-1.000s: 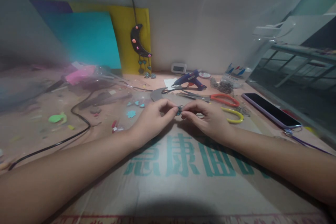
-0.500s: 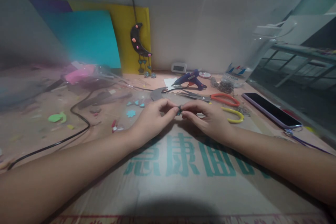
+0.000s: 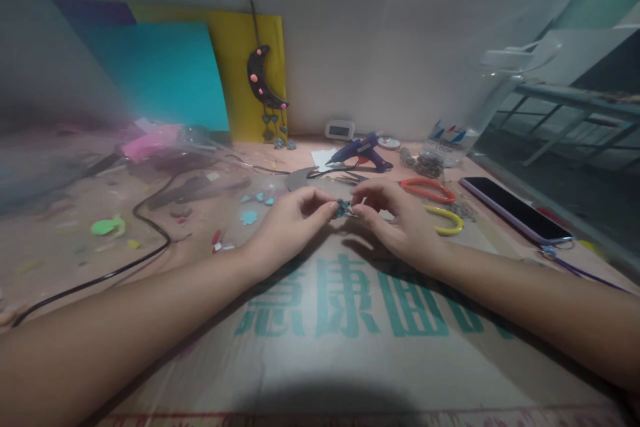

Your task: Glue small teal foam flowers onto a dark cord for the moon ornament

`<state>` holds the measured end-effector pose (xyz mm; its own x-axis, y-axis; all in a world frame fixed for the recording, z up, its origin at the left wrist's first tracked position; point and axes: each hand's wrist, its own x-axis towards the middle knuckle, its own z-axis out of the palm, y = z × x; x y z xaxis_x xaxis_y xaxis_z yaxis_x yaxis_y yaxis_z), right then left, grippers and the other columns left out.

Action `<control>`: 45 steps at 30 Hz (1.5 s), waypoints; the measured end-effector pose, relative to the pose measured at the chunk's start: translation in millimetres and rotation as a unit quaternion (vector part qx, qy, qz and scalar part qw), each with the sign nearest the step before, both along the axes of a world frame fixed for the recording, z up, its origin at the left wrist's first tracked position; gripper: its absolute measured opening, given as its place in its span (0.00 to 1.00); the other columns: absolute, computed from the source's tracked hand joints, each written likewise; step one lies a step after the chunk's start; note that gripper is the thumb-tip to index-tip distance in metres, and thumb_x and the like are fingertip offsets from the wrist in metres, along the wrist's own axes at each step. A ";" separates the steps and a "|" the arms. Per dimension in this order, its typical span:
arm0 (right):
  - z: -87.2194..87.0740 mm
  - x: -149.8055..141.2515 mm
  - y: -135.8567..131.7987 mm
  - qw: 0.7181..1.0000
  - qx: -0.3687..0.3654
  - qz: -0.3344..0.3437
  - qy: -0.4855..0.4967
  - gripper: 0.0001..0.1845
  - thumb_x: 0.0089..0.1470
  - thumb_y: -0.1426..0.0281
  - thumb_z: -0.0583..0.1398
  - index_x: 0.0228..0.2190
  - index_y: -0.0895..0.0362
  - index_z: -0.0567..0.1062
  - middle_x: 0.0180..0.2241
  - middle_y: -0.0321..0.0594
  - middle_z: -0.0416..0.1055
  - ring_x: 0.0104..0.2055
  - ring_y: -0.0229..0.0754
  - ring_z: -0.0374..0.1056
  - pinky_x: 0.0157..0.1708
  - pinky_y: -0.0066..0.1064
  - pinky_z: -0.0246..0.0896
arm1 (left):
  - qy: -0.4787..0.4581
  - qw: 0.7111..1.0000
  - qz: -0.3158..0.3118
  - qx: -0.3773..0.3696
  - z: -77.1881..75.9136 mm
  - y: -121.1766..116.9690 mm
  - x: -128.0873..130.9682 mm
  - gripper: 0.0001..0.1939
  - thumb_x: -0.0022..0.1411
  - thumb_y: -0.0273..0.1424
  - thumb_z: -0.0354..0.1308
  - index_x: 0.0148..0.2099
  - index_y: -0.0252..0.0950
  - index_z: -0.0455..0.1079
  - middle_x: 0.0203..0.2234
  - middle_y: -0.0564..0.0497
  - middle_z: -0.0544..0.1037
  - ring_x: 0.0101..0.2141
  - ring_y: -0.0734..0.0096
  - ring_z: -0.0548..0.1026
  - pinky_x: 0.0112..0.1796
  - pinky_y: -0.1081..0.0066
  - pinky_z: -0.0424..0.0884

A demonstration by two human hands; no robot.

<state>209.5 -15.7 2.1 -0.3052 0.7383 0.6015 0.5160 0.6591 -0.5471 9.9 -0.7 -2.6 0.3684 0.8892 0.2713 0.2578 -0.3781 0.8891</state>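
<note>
A small dark teal flower-shaped piece (image 3: 342,208) sits between the thumb and forefinger of my left hand (image 3: 295,223), which is closed in a pinch on it. My right hand (image 3: 395,220) hovers at the piece's right side, its thumb and forefinger slightly apart. Whether those fingertips touch the piece, I cannot tell. To the left of my hands lie a light blue flower cutout (image 3: 249,217) and several small blue pieces (image 3: 260,197). Orange-handled scissors (image 3: 427,190) and a yellow handle loop (image 3: 445,220) are partly hidden behind my right hand.
A blue glue gun (image 3: 363,152) lies behind my hands, and its black cord (image 3: 150,213) crosses the left side. A phone (image 3: 517,210) rests at right near a clear plastic jug (image 3: 445,143). A decorated black moon (image 3: 261,77) hangs before yellow card (image 3: 240,73). Printed cardboard (image 3: 320,360) covers the front.
My right thumb and forefinger have loosened and drawn slightly away from the flower piece, so more of it shows. My left hand keeps its pinch in nearly the same place.
</note>
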 end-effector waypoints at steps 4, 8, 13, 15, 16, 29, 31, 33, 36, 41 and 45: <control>5.1 -2.7 0.5 0.996 -0.086 -0.002 -0.029 0.10 0.61 0.66 0.58 0.39 0.57 0.76 0.35 0.40 0.78 0.33 0.38 0.72 0.30 0.27 0.65 | -0.011 1.000 -0.007 0.006 -1.7 1.6 -0.9 0.09 0.64 0.35 0.57 0.37 0.34 0.72 0.32 0.52 0.78 0.34 0.71 0.74 0.37 0.71 0.68; 5.9 -3.4 0.1 0.991 -0.132 -0.010 -0.034 0.11 0.60 0.66 0.58 0.32 0.58 0.77 0.28 0.37 0.77 0.28 0.37 0.70 0.27 0.27 0.62 | -0.029 0.999 -0.022 0.001 -6.2 4.3 -0.7 0.08 0.64 0.35 0.58 0.39 0.34 0.72 0.32 0.52 0.78 0.35 0.72 0.75 0.37 0.72 0.69; 5.7 -4.0 -1.4 0.987 -0.162 0.002 -0.020 0.13 0.60 0.65 0.57 0.29 0.59 0.76 0.25 0.36 0.76 0.25 0.34 0.67 0.25 0.25 0.60 | -0.051 0.998 -0.030 0.033 -12.2 3.9 -0.7 0.14 0.64 0.32 0.58 0.52 0.38 0.68 0.36 0.53 0.76 0.37 0.73 0.75 0.38 0.73 0.71; 6.0 -4.3 -1.8 0.986 -0.164 0.003 -0.017 0.13 0.60 0.65 0.57 0.29 0.59 0.75 0.25 0.36 0.75 0.25 0.34 0.67 0.25 0.25 0.60 | -0.048 0.997 -0.022 0.054 -12.9 2.8 -1.0 0.13 0.64 0.31 0.59 0.51 0.39 0.68 0.36 0.53 0.75 0.38 0.74 0.75 0.38 0.74 0.71; 6.1 -4.4 -1.9 0.986 -0.165 0.002 -0.016 0.13 0.60 0.64 0.57 0.29 0.58 0.75 0.25 0.36 0.75 0.25 0.34 0.67 0.25 0.25 0.60 | -0.049 0.997 -0.020 0.062 -12.8 2.2 -1.2 0.12 0.64 0.30 0.59 0.50 0.40 0.68 0.37 0.53 0.75 0.39 0.74 0.75 0.39 0.75 0.71; 5.4 -3.2 -2.2 0.988 -0.151 0.000 -0.025 0.12 0.60 0.64 0.57 0.31 0.58 0.76 0.26 0.36 0.76 0.26 0.35 0.68 0.26 0.25 0.61 | -0.001 0.995 -0.007 0.102 -10.5 1.3 -1.9 0.09 0.64 0.30 0.57 0.47 0.38 0.72 0.38 0.51 0.77 0.39 0.71 0.75 0.41 0.71 0.72; 5.5 -3.1 -1.9 0.989 -0.144 0.001 -0.027 0.12 0.61 0.64 0.57 0.30 0.58 0.76 0.26 0.35 0.76 0.26 0.35 0.67 0.26 0.25 0.60 | -0.020 0.996 -0.007 0.087 -11.0 1.6 -1.2 0.15 0.64 0.31 0.58 0.52 0.38 0.69 0.39 0.50 0.77 0.39 0.70 0.75 0.40 0.71 0.72; 5.0 -2.7 -1.4 0.991 -0.129 0.004 -0.026 0.12 0.61 0.65 0.57 0.30 0.58 0.76 0.26 0.35 0.75 0.26 0.34 0.67 0.26 0.25 0.60 | -0.028 0.997 -0.005 0.067 -9.9 1.7 -0.2 0.17 0.63 0.31 0.58 0.54 0.37 0.67 0.39 0.49 0.77 0.40 0.69 0.75 0.40 0.70 0.73; 3.2 -1.1 -0.2 0.996 -0.090 0.001 -0.028 0.10 0.61 0.66 0.57 0.32 0.58 0.76 0.27 0.35 0.75 0.28 0.35 0.69 0.28 0.25 0.61 | -0.008 0.999 -0.011 0.047 -6.4 0.7 0.6 0.13 0.63 0.32 0.57 0.50 0.35 0.70 0.40 0.48 0.78 0.40 0.68 0.76 0.42 0.68 0.72; 1.1 2.9 1.0 0.998 -0.026 0.036 -0.052 0.10 0.62 0.67 0.56 0.35 0.57 0.77 0.33 0.39 0.78 0.35 0.39 0.73 0.36 0.29 0.65 | 0.057 0.989 0.010 0.137 -4.7 -2.4 -2.1 0.06 0.64 0.33 0.57 0.40 0.36 0.71 0.34 0.51 0.78 0.36 0.69 0.75 0.40 0.69 0.71; 2.0 5.0 0.8 0.997 0.004 0.057 -0.056 0.13 0.62 0.63 0.57 0.43 0.56 0.75 0.39 0.43 0.77 0.36 0.40 0.72 0.36 0.32 0.66 | 0.065 0.967 0.005 0.246 -7.5 -4.5 -4.9 0.04 0.65 0.30 0.57 0.41 0.38 0.71 0.36 0.50 0.78 0.38 0.69 0.75 0.42 0.68 0.70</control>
<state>214.5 -14.9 4.1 -0.4519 0.6903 0.5651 0.4950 0.7210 -0.4849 5.0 -5.2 -10.2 0.4204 0.6682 0.6138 0.3604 -0.7438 0.5629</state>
